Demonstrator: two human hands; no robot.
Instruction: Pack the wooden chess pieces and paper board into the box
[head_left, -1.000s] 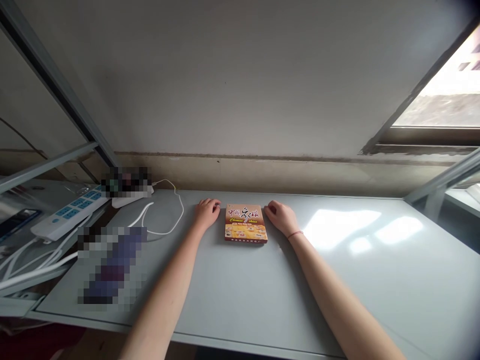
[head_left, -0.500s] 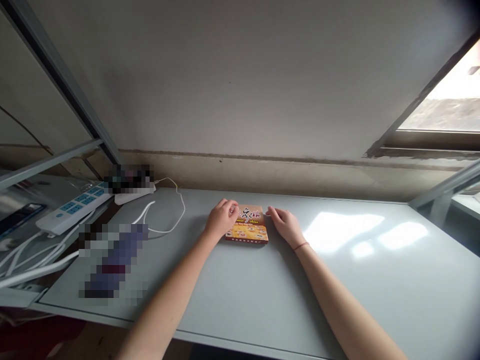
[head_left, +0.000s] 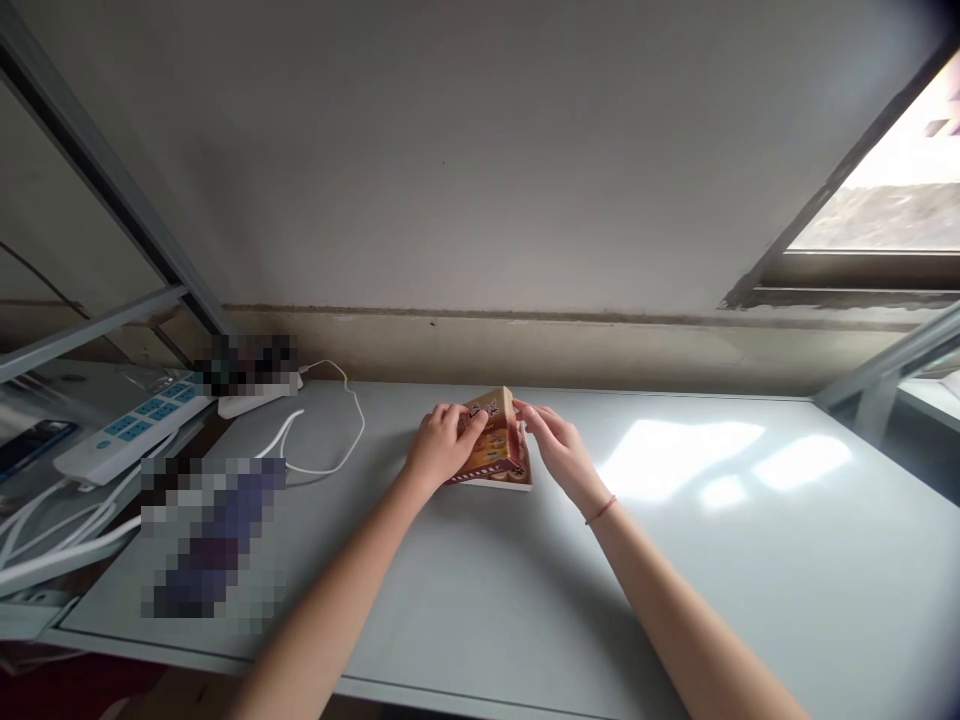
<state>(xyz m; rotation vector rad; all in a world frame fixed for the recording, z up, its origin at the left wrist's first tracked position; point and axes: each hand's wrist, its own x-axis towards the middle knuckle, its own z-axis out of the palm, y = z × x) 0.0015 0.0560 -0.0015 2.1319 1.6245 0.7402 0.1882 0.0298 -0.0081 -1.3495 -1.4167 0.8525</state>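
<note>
A Chinese chess box (head_left: 523, 482) lies on the grey tabletop, its printed lid (head_left: 491, 445) tilted with the right side raised. Beneath that raised side, round chess pieces (head_left: 518, 466) show in the light-coloured tray. My left hand (head_left: 444, 440) is closed on the left part of the lid, thumb across the top. At the lid's upper right edge is my right hand (head_left: 553, 440), thumb and fingers drawn together against it; the fingertips are partly hidden.
To the left lie a white power strip (head_left: 135, 425) with blue sockets, white cables (head_left: 349, 425) and a blurred-out dark blue item (head_left: 225, 540). A phone (head_left: 34, 445) rests at the far left. The wall (head_left: 450, 350) runs behind the table, and metal frame posts stand at both sides.
The lid has come up from the tray on its right side, exposing pieces. My right hand has moved left to the box's edge, and my left thumb now lies over the lid.
</note>
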